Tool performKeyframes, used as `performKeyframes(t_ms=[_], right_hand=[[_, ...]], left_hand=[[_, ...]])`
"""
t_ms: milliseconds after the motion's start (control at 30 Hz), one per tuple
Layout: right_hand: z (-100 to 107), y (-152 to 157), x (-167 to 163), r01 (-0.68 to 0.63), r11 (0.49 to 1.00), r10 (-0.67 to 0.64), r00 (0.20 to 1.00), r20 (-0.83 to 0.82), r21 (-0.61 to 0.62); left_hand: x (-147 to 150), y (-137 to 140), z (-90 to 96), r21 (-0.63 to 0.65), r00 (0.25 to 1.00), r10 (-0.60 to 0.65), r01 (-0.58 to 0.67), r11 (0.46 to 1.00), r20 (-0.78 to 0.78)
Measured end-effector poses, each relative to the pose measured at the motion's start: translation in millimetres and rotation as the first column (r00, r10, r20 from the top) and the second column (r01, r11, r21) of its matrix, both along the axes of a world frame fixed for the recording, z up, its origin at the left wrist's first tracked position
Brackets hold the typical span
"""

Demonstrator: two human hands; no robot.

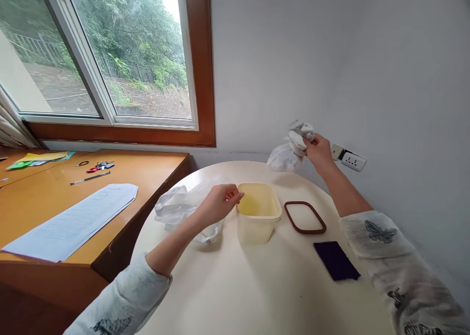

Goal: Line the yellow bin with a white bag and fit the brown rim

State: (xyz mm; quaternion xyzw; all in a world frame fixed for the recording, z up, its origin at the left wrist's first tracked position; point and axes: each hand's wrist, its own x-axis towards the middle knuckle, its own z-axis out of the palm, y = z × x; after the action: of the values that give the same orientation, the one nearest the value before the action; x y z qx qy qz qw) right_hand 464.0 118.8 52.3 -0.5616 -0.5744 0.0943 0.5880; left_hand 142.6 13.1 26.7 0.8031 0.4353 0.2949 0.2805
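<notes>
My right hand (pixel 318 151) is closed on the gathered, twisted neck of a knotted plastic bag (pixel 287 155). The bag hangs over the far right edge of the round table, and its pale contents cannot be made out. My left hand (pixel 223 202) is at the left rim of a yellowish, open plastic container (pixel 257 229). Its fingers are curled with the thumb in front; whether they grip anything is hidden. Left of the container lies a crumpled clear plastic bag (pixel 178 207), partly behind my left hand. On the right lie a brown rounded frame (pixel 305 231) and a dark purple cloth (pixel 336 260).
The round cream table (pixel 264 291) stands beside a wooden desk (pixel 154 166). Paper sheets (pixel 73 222), a pen (pixel 90 178), a bunch of keys (pixel 101 166) and coloured papers (pixel 40 158) lie on the desk. A wall socket (pixel 353 160) is close behind my right hand.
</notes>
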Motion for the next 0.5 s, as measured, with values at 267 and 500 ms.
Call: performKeyframes(t_ms=[267, 500], right_hand=[[41, -63, -71, -0.344, 0.939, 0.344, 0.939, 0.015, 0.026], [-13, -77, -109, -0.598, 0.758, 0.613, 0.789, -0.028, -0.259]], left_hand=[[14, -3, 1.8, 0.042, 0.993, 0.067, -0.072, 0.997, 0.094], [17, -4, -6.0, 0.057, 1.0, -0.002, 0.003, 0.998, -0.011]])
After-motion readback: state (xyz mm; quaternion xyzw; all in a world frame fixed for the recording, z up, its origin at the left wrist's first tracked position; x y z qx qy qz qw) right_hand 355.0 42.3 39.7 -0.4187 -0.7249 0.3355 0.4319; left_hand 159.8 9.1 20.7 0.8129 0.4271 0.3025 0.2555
